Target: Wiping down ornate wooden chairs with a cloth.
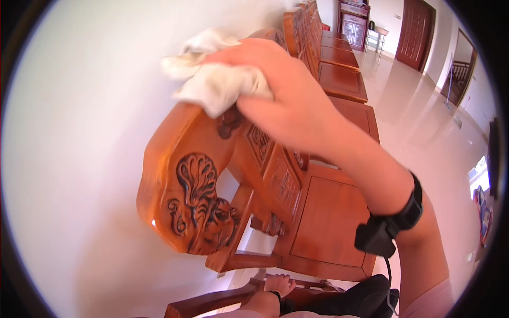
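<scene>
My right hand (pixel 270 87) is closed around a crumpled off-white cloth (pixel 214 87), pressing it against the top edge of a carved wooden chair back (pixel 185 159). Hand and cloth are slightly blurred. Dark carved scrollwork covers the end of the reddish-brown chair back, which stands close to the white wall. Low in the view, my left hand (pixel 281 284) lies on a wooden armrest (pixel 217 302) with its fingers somewhat apart. A black strap with a small box (pixel 379 236) sits on my right forearm, and a cable hangs from it.
Below my right arm is the wooden seat (pixel 331 222). More joined seats (pixel 342 79) run along the wall (pixel 69 159) into the distance. Glossy tiles (pixel 408 100) stretch off to the right, toward a carved cabinet (pixel 353 26), a small rack (pixel 376 40) and a brown door (pixel 416 34).
</scene>
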### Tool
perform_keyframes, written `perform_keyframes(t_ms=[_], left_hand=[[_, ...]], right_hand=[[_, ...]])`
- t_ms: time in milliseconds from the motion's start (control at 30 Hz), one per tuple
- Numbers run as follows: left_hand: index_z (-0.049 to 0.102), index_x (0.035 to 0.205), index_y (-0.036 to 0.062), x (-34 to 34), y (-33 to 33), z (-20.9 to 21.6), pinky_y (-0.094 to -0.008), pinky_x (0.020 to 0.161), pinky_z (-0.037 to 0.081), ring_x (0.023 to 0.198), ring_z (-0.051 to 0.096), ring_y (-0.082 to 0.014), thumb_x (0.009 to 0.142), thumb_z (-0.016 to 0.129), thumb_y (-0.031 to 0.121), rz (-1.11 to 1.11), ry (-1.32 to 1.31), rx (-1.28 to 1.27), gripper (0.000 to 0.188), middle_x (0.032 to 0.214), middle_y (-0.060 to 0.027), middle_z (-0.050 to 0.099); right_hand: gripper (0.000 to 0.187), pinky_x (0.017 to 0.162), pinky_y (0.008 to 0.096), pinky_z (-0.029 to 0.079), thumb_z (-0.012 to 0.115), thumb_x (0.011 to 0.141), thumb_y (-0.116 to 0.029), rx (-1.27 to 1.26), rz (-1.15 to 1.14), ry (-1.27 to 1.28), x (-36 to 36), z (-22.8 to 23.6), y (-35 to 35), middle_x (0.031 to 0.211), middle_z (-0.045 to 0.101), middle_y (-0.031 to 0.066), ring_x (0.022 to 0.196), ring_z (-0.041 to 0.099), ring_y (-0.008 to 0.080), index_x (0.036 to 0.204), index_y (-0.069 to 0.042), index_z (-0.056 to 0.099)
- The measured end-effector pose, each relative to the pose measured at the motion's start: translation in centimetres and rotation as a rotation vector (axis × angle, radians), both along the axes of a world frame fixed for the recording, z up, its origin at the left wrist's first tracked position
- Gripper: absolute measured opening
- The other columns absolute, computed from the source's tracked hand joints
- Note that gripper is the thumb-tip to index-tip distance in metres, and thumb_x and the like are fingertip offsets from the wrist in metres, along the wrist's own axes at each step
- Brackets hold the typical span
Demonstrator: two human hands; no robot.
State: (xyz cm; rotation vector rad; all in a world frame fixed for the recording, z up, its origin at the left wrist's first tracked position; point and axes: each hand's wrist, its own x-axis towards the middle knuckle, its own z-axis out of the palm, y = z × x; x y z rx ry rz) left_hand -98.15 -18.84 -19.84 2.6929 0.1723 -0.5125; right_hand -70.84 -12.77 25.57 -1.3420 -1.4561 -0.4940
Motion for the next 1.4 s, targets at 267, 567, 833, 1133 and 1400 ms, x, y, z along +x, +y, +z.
perform_keyframes(t_ms=[267,567,833,1133,1400], left_hand=[[0.049,0.125,0.0132,1.6,-0.6,3.5,-0.0547,0.104,0.022,0.127,0.035,-0.035,0.081,0.052,0.042,0.145,0.38,-0.18,0.052,0.134,-0.0164,0.043],[0.055,0.113,0.0122,-0.1,0.7,0.9,-0.0503,0.093,0.032,0.112,0.046,-0.0311,0.082,0.049,0.042,0.073,0.155,0.01,0.043,0.118,-0.0139,0.052],[0.06,0.102,0.0113,-0.1,0.4,-0.2,-0.0464,0.083,0.041,0.099,0.055,-0.0276,0.083,0.047,0.042,0.076,0.103,0.036,0.039,0.105,-0.0116,0.06],[0.064,0.091,0.011,-0.5,-0.6,-0.3,-0.0422,0.075,0.048,0.085,0.064,-0.0256,0.083,0.046,0.042,0.058,0.039,0.037,0.037,0.088,-0.0098,0.067],[0.065,0.091,0.0103,-0.1,0.5,0.5,-0.0414,0.076,0.048,0.087,0.063,-0.0258,0.083,0.046,0.044,0.107,0.132,0.049,0.039,0.09,-0.0099,0.067]], right_hand=[[0.024,0.06,0.0268,0.037,0.058,0.072,-0.015,-0.011,0.116,-0.46,-10.7,-6.7,-3.3,0.108,0.056,0.0001,0.111,0.047,0.0147,0.095,-0.011,0.063],[0.033,0.064,0.0261,0.036,0.058,0.075,-0.018,-0.408,-0.16,-0.367,-15.6,-10.8,-4.3,0.119,0.054,0.0014,0.09,0.055,0.0117,0.107,-0.01,0.059],[0.035,0.063,0.0271,0.037,0.057,0.075,-0.015,-0.361,-0.195,-0.34,-15.5,-13.2,-5.8,0.128,0.05,0.0021,0.105,0.055,0.0142,0.11,-0.01,0.059],[0.055,0.09,0.035,0.044,0.057,0.069,-0.002,-0.83,-0.045,0.455,-12.8,-23.3,-14.7,0.13,0.047,0.0154,0.11,0.054,0.0307,0.124,-0.004,0.049],[0.057,0.094,0.0373,0.039,0.06,0.068,-0.002,-0.447,0.144,0.301,-14.5,-15.2,-11.3,0.125,0.048,0.0157,0.107,0.051,0.033,0.124,-0.006,0.053]])
